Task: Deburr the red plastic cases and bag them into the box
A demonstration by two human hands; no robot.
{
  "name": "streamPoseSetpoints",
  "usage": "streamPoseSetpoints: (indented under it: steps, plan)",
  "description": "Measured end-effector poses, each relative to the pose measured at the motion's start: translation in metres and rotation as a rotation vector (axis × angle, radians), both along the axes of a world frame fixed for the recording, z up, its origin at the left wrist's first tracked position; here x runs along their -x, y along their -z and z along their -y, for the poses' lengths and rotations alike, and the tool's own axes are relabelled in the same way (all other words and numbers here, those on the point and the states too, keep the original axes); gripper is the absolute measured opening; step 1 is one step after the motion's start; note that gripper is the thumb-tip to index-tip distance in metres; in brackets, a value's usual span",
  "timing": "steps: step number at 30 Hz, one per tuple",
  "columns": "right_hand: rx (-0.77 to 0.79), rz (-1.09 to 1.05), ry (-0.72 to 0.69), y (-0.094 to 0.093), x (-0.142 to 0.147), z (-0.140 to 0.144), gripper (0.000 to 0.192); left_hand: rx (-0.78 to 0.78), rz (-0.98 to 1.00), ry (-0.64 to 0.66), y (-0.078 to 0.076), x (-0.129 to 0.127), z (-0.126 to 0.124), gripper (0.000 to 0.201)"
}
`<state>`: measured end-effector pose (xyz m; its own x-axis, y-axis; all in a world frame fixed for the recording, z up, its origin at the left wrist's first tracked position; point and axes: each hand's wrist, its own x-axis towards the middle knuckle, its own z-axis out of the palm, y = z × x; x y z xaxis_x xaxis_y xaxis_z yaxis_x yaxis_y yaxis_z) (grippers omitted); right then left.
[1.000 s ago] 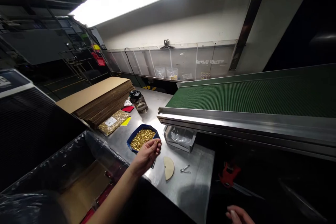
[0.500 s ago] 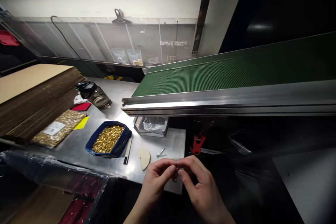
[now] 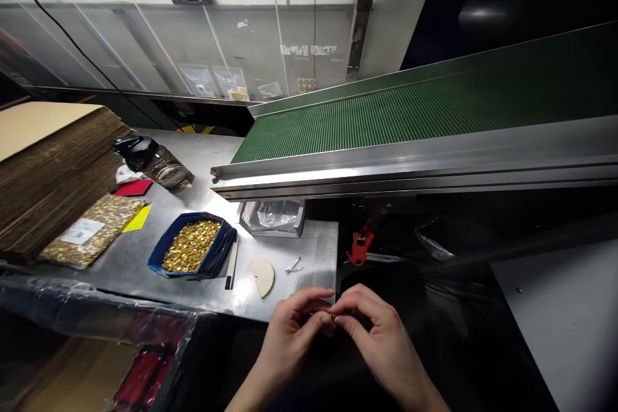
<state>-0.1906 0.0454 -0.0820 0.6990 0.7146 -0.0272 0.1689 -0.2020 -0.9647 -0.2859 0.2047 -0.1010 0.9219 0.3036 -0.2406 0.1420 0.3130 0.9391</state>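
At the bottom centre, the left hand (image 3: 290, 331) and right hand (image 3: 379, 335) pinch one small brass piece (image 3: 332, 316) between fingertips, below the blue tray (image 3: 167, 251) of such pieces.

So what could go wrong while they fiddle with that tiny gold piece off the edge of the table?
The left hand and right hand pinch a small gold piece over the dark gap beyond the steel table; a slip could lose it down there. The blue tray of gold parts sits close to the left forearm, so a careless reach might knock it and scatter them. The small metal clip lies loose near the table edge and could get brushed off.
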Motion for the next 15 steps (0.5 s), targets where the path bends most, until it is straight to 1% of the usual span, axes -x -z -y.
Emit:
streamPoseSetpoints:
  steps: [3, 7, 11, 15]
  plan:
    - [-0.034, 0.065, 0.084, 0.003, 0.005, 0.0, 0.012, 0.117, 0.0, -0.039, 0.003, -0.001, 0.004, 0.03]
    - [-0.07, 0.172, 0.176, 0.014, 0.011, 0.0, 0.011, 0.28, -0.036, -0.053, 0.003, -0.002, 0.008, 0.036]
    - [-0.038, 0.277, 0.184, 0.023, 0.008, -0.001, 0.016, 0.358, -0.11, -0.053, 0.008, -0.003, 0.008, 0.049]
    - [-0.01, 0.341, 0.136, 0.034, 0.002, -0.004, 0.016, 0.408, -0.178, -0.074, 0.023, -0.006, 0.009, 0.064]
